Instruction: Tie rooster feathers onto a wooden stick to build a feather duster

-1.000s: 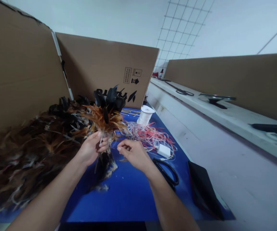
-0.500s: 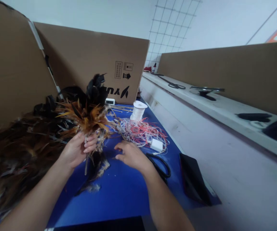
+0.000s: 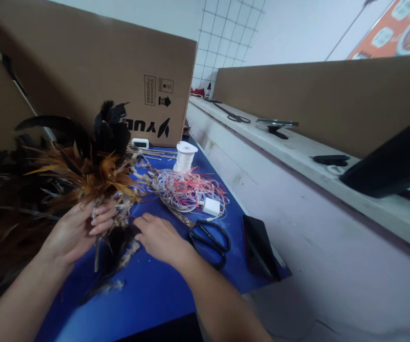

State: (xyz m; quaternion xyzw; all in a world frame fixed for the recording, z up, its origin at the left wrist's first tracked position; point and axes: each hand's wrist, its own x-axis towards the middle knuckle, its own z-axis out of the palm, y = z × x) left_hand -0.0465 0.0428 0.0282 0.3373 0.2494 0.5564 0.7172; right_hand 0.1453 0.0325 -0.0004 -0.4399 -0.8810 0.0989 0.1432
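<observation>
My left hand [image 3: 83, 225] is closed around the stem of a bunch of feathers [image 3: 92, 173], black at the top and orange-brown lower down. A thin stick [image 3: 97, 256] pokes out below the fingers. Just right of it, my right hand [image 3: 158, 235] hovers low over the blue table with bent fingers, thumb and forefinger apart. Its fingertips are close to loose dark, fluffy feathers [image 3: 128, 254]; whether they touch cannot be made out. Black-handled scissors [image 3: 210, 237] lie beyond the right wrist, blades pointing away toward the tangled ribbon.
A feather pile [image 3: 8, 223] covers the left side. Tangled red and white ribbon [image 3: 190, 187], a white spool [image 3: 185, 157], a white charger [image 3: 212, 206] and a dark phone [image 3: 260, 247] lie to the right. A cardboard box [image 3: 112, 71] stands behind; a white ledge [image 3: 297, 173] runs along the right.
The view has turned right, so everything sits further left. My right hand is slightly nearer the feather bunch, and more of the scissors shows. My left hand keeps its grip.
</observation>
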